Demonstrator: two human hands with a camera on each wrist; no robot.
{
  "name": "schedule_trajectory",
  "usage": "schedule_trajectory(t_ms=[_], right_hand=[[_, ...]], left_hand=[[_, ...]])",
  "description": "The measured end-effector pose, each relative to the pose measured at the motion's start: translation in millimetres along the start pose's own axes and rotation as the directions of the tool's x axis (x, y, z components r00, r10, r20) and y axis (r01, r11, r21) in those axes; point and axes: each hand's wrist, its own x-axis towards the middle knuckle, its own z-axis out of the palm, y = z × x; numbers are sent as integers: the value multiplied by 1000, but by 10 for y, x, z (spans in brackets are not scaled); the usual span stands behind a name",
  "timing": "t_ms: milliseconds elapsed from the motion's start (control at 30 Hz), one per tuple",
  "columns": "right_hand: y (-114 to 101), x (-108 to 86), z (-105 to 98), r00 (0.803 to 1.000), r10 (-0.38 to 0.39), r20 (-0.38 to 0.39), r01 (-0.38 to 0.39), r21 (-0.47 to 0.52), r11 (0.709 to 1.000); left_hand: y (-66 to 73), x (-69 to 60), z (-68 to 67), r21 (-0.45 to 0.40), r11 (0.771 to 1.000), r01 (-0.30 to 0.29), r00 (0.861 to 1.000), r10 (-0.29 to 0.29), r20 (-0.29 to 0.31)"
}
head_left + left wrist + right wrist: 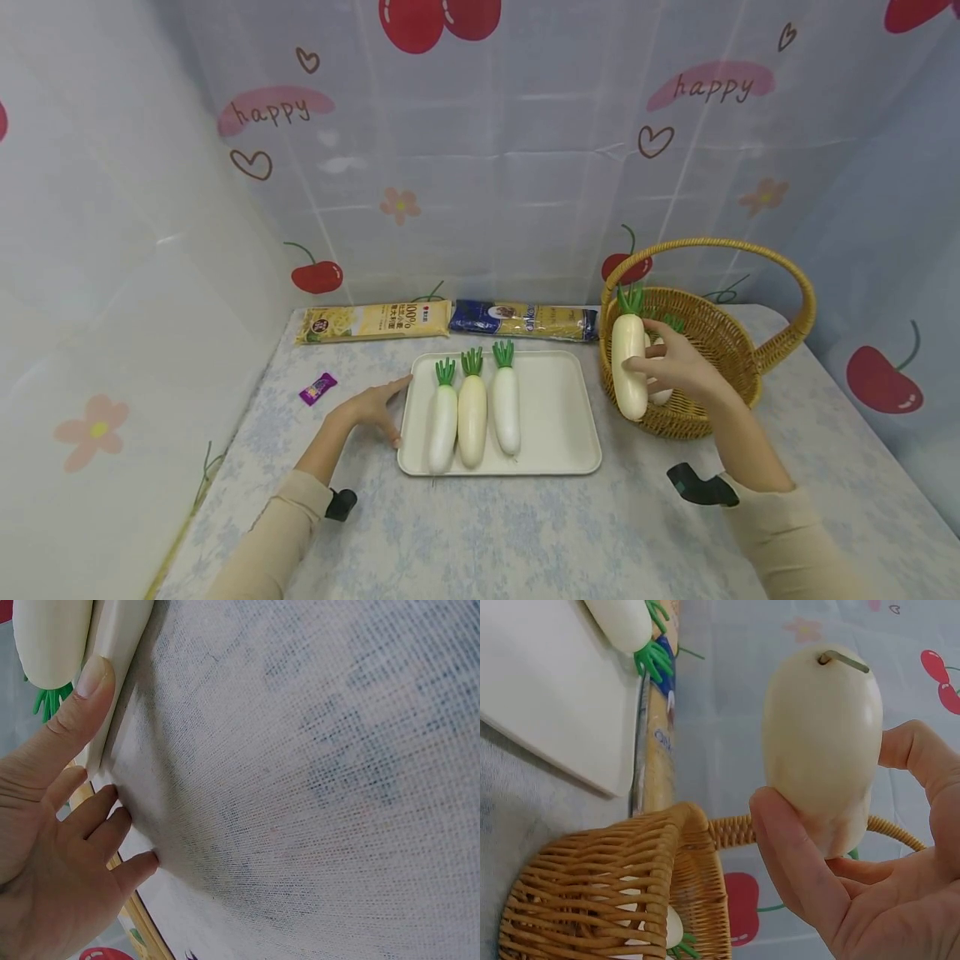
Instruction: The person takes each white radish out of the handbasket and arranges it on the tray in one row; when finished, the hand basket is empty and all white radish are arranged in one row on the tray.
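Note:
My right hand (678,364) grips a cream-white radish (628,367) with green leaves, held upright over the left rim of the wicker basket (678,427). In the right wrist view the fingers and thumb pinch the radish (821,727) around its sides. More white radish (674,928) shows inside the basket. Three radishes lie side by side on the white tray (555,417), leaves toward the back: one at left (443,429), one in the middle (472,421), one at right (506,408). My left hand (371,408) touches the tray's left edge, fingers spread and holding nothing; its thumb (94,694) lies at the rim.
Behind the tray lie a yellow noodle packet (375,322) and a blue and gold packet (523,321), near the curtain. A small purple packet (318,388) is on the table at left. The basket's tall handle (705,242) arches above it.

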Motion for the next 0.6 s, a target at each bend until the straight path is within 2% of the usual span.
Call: schedule_trajectory(t_ms=[300,467,600], right_hand=[[21,-14,62,999,40,-10,-40,16,999],[47,-31,133,1000,10,-18,-9,47,999],[79,-39,240,1000,-26,11,25,106,994]], left_hand=[[11,-9,-1,0,1000,-7,1000,7,3],[5,-3,-5,-6,1000,-7,1000,7,4],[-2,2,-1,2,1000,-11,1000,11,9]])
